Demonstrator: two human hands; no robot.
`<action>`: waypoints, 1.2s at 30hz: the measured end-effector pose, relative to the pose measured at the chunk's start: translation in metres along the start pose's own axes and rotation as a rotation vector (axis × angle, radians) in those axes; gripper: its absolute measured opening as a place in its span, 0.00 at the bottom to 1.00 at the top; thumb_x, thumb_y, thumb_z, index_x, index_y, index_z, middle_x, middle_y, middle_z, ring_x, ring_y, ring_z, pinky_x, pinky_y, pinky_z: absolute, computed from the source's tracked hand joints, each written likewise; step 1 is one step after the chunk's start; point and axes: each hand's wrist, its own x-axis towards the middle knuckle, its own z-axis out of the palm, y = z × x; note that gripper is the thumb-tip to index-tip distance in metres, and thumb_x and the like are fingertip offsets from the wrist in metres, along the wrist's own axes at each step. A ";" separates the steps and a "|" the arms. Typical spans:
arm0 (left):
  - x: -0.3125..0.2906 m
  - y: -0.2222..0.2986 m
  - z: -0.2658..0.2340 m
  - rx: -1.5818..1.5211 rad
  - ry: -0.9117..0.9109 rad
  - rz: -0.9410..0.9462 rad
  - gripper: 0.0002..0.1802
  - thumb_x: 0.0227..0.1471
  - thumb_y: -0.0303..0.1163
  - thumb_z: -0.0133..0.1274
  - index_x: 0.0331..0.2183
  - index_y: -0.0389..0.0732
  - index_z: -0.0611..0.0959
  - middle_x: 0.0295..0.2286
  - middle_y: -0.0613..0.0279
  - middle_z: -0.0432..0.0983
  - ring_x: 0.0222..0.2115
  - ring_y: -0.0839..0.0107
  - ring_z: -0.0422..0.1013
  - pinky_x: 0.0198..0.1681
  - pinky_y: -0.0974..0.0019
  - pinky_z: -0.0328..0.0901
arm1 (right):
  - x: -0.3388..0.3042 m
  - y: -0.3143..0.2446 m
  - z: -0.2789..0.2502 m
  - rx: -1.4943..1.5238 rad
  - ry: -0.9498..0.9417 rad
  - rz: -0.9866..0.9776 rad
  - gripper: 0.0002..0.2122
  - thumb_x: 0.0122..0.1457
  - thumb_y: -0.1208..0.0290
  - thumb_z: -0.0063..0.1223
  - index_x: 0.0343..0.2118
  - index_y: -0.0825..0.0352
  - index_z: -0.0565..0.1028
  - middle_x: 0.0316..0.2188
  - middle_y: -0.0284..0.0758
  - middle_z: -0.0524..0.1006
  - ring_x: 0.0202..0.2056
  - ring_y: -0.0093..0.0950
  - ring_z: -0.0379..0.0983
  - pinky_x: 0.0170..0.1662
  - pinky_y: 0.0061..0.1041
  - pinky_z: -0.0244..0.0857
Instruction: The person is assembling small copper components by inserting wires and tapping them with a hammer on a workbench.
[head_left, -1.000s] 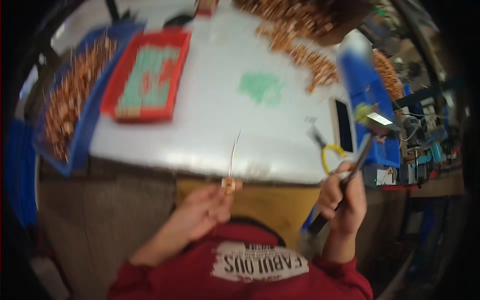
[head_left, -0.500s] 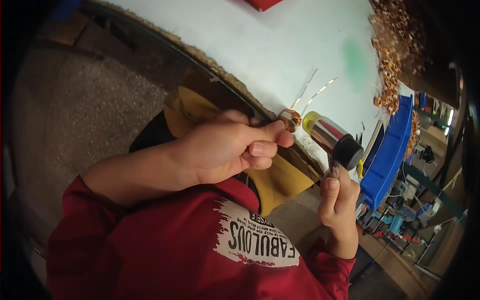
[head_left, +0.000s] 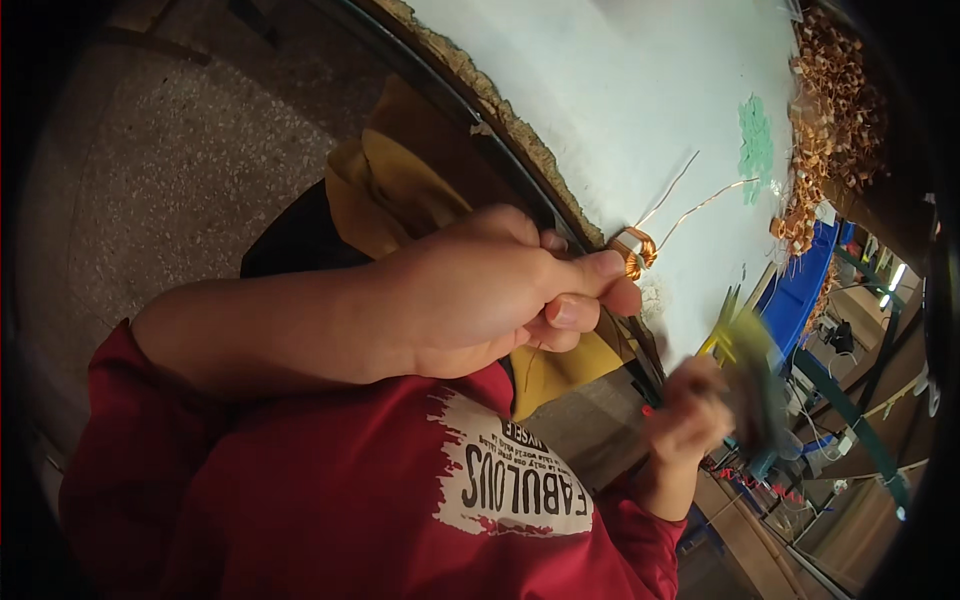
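At the table's edge, my left hand (head_left: 500, 285) is closed, pinching a small copper-wound coil (head_left: 640, 255) between thumb and finger. The coil has an opening in its middle, and two straight wire leads stretch from it across the white tabletop (head_left: 590, 110). To the right, apart from the coil, my right hand (head_left: 688, 415) grips a hammer (head_left: 757, 380) with a yellow face. Motion smears both the hammer and the fingers around its handle.
Many similar copper coils (head_left: 840, 110) lie heaped on the far right of the table. A green patch (head_left: 755, 145) marks the surface near them. Beyond is a blue bin (head_left: 800, 290). Yellow cloth (head_left: 570, 370) hangs below the worn table edge (head_left: 490, 95).
My right hand has swung the hammer away from the coil, to the right and down. The left hand still pinches the coil at the table edge; the whole view has shifted slightly.
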 end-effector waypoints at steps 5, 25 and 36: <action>-0.001 0.000 -0.004 0.012 -0.036 -0.024 0.11 0.61 0.27 0.39 0.34 0.33 0.75 0.31 0.60 0.74 0.18 0.85 0.55 0.23 0.82 0.50 | 0.002 0.002 -0.004 -0.385 -0.023 -0.023 0.07 0.54 0.70 0.43 0.26 0.69 0.70 0.18 0.33 0.71 0.16 0.29 0.64 0.24 0.24 0.61; -0.001 -0.001 0.001 0.064 0.019 0.007 0.09 0.59 0.25 0.41 0.33 0.31 0.75 0.30 0.59 0.74 0.19 0.85 0.56 0.22 0.82 0.51 | -0.001 0.000 -0.001 -0.219 0.140 -0.061 0.13 0.58 0.65 0.38 0.19 0.65 0.66 0.13 0.31 0.65 0.13 0.25 0.56 0.19 0.23 0.53; -0.004 0.002 0.002 0.018 0.021 0.007 0.10 0.60 0.25 0.40 0.33 0.32 0.75 0.31 0.61 0.74 0.17 0.85 0.56 0.21 0.82 0.51 | -0.014 0.009 -0.004 -0.062 0.226 0.223 0.10 0.60 0.71 0.34 0.28 0.69 0.69 0.16 0.35 0.69 0.15 0.31 0.60 0.22 0.26 0.58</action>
